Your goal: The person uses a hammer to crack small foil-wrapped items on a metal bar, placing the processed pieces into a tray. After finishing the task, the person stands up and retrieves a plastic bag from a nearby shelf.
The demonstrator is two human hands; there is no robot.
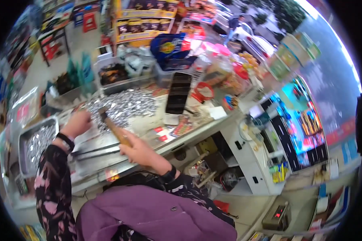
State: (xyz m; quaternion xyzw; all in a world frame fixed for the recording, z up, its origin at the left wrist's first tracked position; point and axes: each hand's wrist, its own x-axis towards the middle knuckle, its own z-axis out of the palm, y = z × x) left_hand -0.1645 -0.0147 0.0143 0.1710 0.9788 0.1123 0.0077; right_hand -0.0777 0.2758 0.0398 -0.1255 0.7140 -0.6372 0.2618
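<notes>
My right hand (137,150) grips the wooden handle of a hammer (116,129); its metal head is raised toward the left, near my left hand. My left hand (79,123) is curled closed over the counter, and whatever its fingers hold is hidden. Beyond both hands spreads a heap of small shiny silver pieces (128,105). More silver pieces lie in a metal tray (21,156) beside my left forearm. Two long thin dark rods (96,153) lie on the counter (90,170) between my hands.
A black slotted tray (178,93) stands right of the heap, near a red round item (203,92). Plastic bins (124,81) with bags line the counter's far side. To the right are a bright screen (301,124) and open shelves below the counter.
</notes>
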